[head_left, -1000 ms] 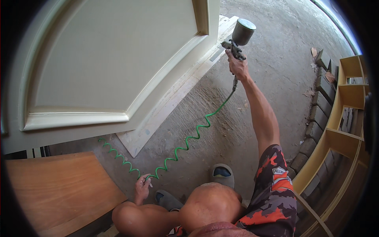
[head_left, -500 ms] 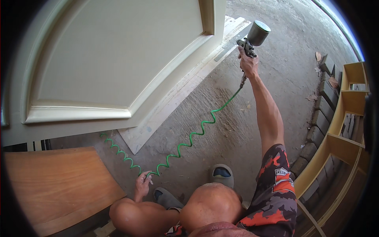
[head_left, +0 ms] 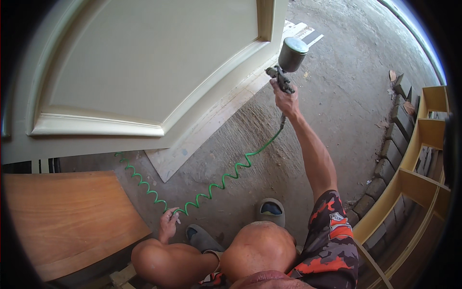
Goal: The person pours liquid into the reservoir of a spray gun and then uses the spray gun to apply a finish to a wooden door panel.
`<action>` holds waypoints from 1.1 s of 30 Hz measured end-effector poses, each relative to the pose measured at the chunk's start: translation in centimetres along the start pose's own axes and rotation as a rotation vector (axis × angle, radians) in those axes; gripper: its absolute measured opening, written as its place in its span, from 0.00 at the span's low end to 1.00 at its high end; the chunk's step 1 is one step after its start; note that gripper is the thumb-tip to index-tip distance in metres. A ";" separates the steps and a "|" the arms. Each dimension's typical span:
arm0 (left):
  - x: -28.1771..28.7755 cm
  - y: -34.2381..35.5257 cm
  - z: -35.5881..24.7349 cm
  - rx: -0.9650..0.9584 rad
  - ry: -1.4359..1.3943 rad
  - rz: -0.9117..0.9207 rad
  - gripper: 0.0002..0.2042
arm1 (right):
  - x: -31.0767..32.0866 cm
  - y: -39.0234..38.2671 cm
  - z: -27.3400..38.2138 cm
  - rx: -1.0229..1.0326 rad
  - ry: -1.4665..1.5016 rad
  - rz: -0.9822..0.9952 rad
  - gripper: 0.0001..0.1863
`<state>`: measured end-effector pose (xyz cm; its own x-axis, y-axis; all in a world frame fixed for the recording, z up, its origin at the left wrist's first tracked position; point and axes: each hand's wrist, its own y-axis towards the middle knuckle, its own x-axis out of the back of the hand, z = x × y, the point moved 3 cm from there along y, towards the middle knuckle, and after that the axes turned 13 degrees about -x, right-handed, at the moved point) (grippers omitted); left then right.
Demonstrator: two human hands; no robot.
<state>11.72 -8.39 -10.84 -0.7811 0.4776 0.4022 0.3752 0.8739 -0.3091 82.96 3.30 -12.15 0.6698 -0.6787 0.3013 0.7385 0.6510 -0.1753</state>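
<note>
My right hand (head_left: 287, 99) is closed round the handle of a spray gun (head_left: 281, 79) with a metal cup on top. The gun's nozzle points left, toward a large cream panel (head_left: 144, 62) with raised moulding. From the base of the gun a coiled green air hose (head_left: 224, 185) runs down to the lower left. My left hand (head_left: 168, 222) grips that hose low down, near my left knee. Beyond this hand the hose coils on up to the left and passes out of sight under the panel's lower edge.
A brown wooden board (head_left: 72, 216) lies at the lower left. Light strips (head_left: 187, 144) lie on the floor beneath the panel. Along the right stand a wooden shelf frame (head_left: 409, 188) and a row of grey bricks (head_left: 385, 171). My grey slippers (head_left: 271, 212) rest on the dusty floor.
My right hand has brought the spray gun down and to the left, nearer the panel's edge. The hose hangs slacker. My left hand has shifted slightly left, still on the hose.
</note>
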 end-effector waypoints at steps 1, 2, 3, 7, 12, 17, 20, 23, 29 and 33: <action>0.2 -0.1 -0.2 0.010 0.018 -0.009 0.13 | -0.6 -0.7 -0.3 0.011 -0.037 0.022 0.26; 0.9 -0.5 -0.5 0.020 0.042 -0.025 0.13 | -1.6 -1.5 -0.3 0.024 -0.067 0.048 0.27; 1.2 -0.8 -0.6 0.019 0.041 -0.029 0.13 | -2.4 -2.6 -0.1 0.047 -0.053 0.059 0.26; 1.8 -1.2 -0.2 0.074 0.047 -0.051 0.13 | -4.6 -6.0 -0.2 0.021 -0.029 0.109 0.23; 3.4 -2.4 1.3 0.087 0.046 -0.072 0.13 | -7.5 -10.7 0.5 0.064 -0.030 0.143 0.22; 5.5 -4.1 3.9 0.096 -0.048 -0.152 0.14 | -10.3 -15.7 1.3 0.040 -0.048 0.212 0.18; 7.2 -5.4 4.9 0.123 -0.112 -0.200 0.14 | -12.3 -18.6 1.7 0.019 -0.038 0.282 0.18; 8.1 -6.6 5.5 0.134 -0.146 -0.238 0.15 | -14.9 -21.5 2.0 0.029 -0.006 0.341 0.20; 8.9 -8.1 6.5 0.153 -0.086 -0.251 0.15 | -18.8 -26.0 1.9 0.057 0.018 0.434 0.21; 9.4 -9.1 8.3 0.166 -0.084 -0.286 0.15 | -21.1 -28.8 1.4 0.080 0.024 0.479 0.21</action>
<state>-3.14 -12.64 -11.37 -0.8839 0.2005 0.4225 0.0541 0.9412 -0.3334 47.49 -0.68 -12.16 0.9351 -0.3034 0.1830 0.3393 0.9155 -0.2161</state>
